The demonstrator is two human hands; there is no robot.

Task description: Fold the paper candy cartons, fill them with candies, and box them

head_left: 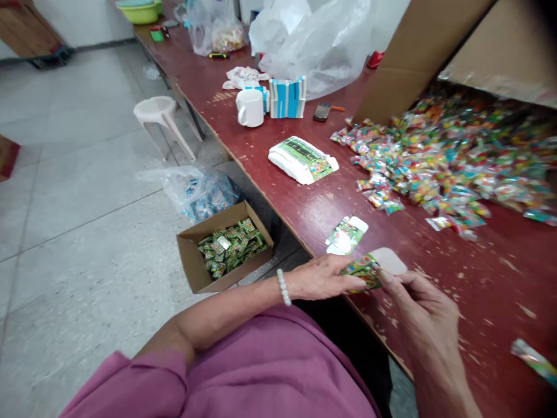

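A small green printed box (364,271) with a white end flap raised is between my hands at the table's front edge. My left hand (322,277), with a beaded bracelet on the wrist, is closed around its left side. The thumb and fingers of my right hand (420,296) pinch its right end by the flap. Just beyond lies a flat, unfolded green carton (347,235). Farther back rests a stack of flat cartons (302,159). Many small clear packets of colourful sweets (426,168) are heaped at the right.
A cardboard box (195,270) of green packs stands on the floor, beside a plastic bag (195,194) and a white stool (156,107). On the red table (278,191) are a white mug (251,108), a phone-like device (322,112), plastic bags and a large carton (395,64).
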